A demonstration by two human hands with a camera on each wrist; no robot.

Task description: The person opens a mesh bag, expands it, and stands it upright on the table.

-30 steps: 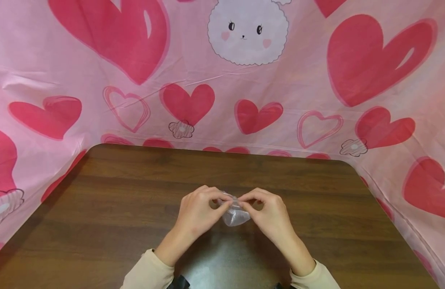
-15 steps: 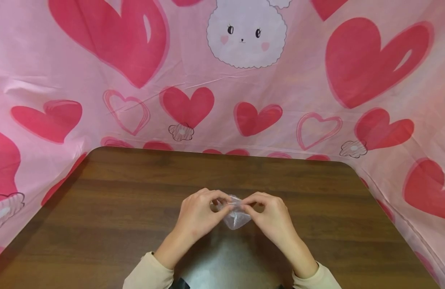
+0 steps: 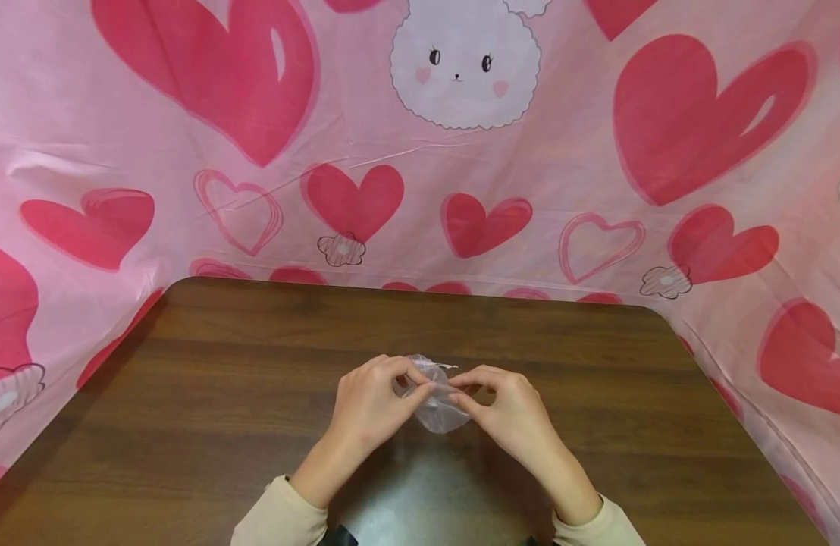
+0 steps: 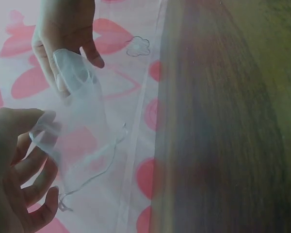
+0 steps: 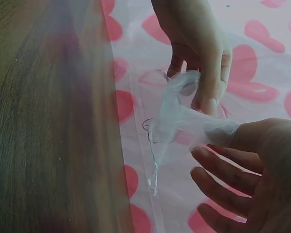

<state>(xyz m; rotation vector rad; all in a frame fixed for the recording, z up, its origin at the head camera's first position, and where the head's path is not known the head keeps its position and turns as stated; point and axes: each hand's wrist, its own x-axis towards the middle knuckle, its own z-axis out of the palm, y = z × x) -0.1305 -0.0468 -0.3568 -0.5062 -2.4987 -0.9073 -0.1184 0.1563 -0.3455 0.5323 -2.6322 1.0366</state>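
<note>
A small, sheer, whitish bag (image 3: 442,415) is held up over the table between the two hands. My left hand (image 3: 374,394) pinches one side of its rim and my right hand (image 3: 514,402) the opposite side, so the mouth gapes. In the left wrist view, the bag (image 4: 85,131) hangs between the hands, a stringy, ragged edge along its far end. Through the thin material (image 5: 167,121) in the right wrist view, the right thumb tip shows inside the rim. The other fingers of the right hand (image 5: 233,184) are spread loosely, holding nothing.
A dark brown wood-grain table (image 3: 256,326) with rounded far corners lies under the hands. Pink cloth (image 3: 420,144) printed with hearts and a white animal face hangs behind it and along both sides. Light sleeves (image 3: 283,516) cover the forearms.
The bag has been spread wider, and its stringy edge now shows beyond the fingers on the far side. Both hands stay almost in place, with small shifts of the fingers.
</note>
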